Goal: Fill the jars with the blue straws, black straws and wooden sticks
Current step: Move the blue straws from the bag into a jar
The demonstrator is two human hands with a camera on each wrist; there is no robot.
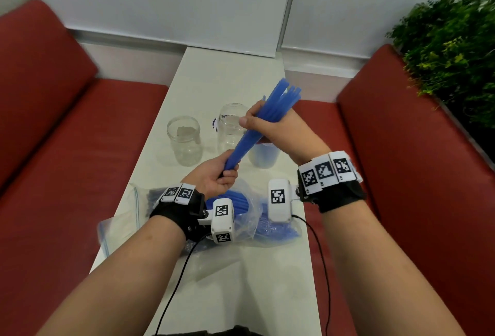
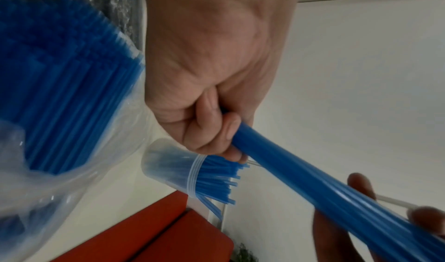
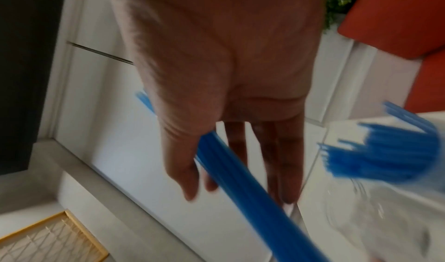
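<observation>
A bundle of blue straws (image 1: 242, 148) slants up over the white table (image 1: 227, 73), its top ends fanned out. My left hand (image 1: 219, 177) grips its lower end in a fist; the left wrist view shows the fingers (image 2: 216, 132) curled round the bundle (image 2: 301, 174). My right hand (image 1: 267, 126) holds the bundle's middle between thumb and fingers; the blurred right wrist view shows the thumb across the bundle (image 3: 240, 180). Behind stands a jar with blue straws in it (image 1: 261, 158) (image 2: 168, 163). Two empty glass jars (image 1: 184, 142) (image 1: 230, 126) stand left of it.
A clear bag of blue straws (image 1: 241, 217) (image 2: 60, 94) lies under my wrists, and a bag of dark straws (image 1: 152, 199) lies at its left. Red benches (image 1: 80, 148) (image 1: 401, 148) flank the narrow table. A green plant (image 1: 455, 41) stands far right. Black cables hang from the wrist cameras.
</observation>
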